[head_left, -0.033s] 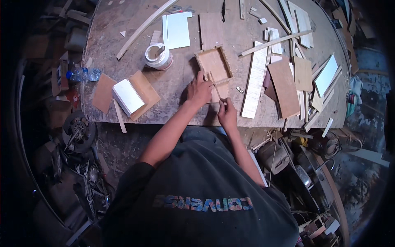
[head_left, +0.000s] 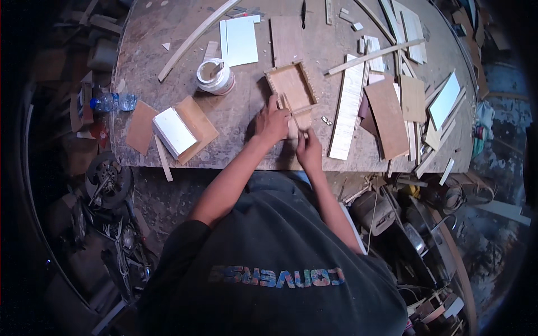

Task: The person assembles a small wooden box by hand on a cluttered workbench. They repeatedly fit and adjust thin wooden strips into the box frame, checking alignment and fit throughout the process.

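Touching shallow brown rectangular wooden box (head_left: pixel 295 85) with left hand (head_left: pixel 273 122), stretched forward; can't tell if gripping. Pinching thin brown wooden strip (head_left: pixel 287 103) with curled right hand (head_left: pixel 309 148).

brown box (head_left: pixel 293 84), white jar (head_left: pixel 217 85), black shirt (head_left: pixel 280 229)

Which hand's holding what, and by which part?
Right hand: thin wooden stick, pinched at its near end. Left hand: at the near-left corner of the shallow box; can't tell whether it grips.
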Tool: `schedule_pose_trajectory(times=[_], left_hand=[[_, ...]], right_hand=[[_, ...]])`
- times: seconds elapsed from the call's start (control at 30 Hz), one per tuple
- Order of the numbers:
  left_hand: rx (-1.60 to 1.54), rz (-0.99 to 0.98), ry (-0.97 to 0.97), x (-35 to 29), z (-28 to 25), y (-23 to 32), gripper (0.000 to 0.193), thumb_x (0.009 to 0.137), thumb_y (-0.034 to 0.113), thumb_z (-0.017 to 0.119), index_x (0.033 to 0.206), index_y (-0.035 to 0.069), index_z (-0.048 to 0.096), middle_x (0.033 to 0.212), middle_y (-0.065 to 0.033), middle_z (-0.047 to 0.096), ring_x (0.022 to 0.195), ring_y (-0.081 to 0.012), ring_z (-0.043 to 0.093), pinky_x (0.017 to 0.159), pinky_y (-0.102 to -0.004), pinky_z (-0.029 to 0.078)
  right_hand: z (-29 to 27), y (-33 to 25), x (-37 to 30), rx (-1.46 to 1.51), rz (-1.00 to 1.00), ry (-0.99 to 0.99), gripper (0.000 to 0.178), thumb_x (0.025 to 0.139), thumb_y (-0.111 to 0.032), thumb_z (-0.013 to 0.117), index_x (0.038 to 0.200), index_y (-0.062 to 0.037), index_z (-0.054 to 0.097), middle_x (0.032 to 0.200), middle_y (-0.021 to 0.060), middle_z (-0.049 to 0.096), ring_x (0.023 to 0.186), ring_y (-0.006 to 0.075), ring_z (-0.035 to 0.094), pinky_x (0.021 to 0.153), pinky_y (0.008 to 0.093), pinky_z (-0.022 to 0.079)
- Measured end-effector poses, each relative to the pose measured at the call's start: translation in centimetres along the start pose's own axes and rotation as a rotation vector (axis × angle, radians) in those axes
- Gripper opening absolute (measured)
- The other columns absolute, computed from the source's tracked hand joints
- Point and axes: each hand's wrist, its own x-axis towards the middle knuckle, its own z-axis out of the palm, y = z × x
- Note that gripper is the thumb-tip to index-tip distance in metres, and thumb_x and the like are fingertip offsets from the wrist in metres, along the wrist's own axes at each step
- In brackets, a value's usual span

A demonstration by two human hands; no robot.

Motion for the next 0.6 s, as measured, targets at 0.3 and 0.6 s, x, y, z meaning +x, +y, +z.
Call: schedule_pose_trajectory(times=[0.3,0.6], left_hand=[[-0.002,-0.016,-0.056,0.0,-0.4,0.0,0.013,0.082,0.015,0.073,0.095,0.011,0.076,0.143,-0.0211,0.045,0.121,-0.043,0.057,0.098,-0.0529,0.051],[0.012,0.031,-0.014,0.2,0.3,-0.5,0.017,0.081,0.013,0.072,0.098,0.009,0.076,0.143,-0.0218,0.045,0.12,-0.0439,0.057,0.099,-0.0538,0.05]], right_hand=[[-0.8,0.1,-1.2,-0.041,0.037,0.005,0.014,0.099,-0.014,0.058,0.107,-0.0026,0.061,0.086,0.0299,0.068,0.086,0.051,0.066,0.068,0.0526,0.052],[-1.4,-0.2,-2.5,-0.02,0.074,-0.023,0.013,0.1,-0.014,0.057,0.106,-0.0029,0.06,0.087,0.0303,0.069,0.086,0.048,0.069,0.069,0.0494,0.054]])
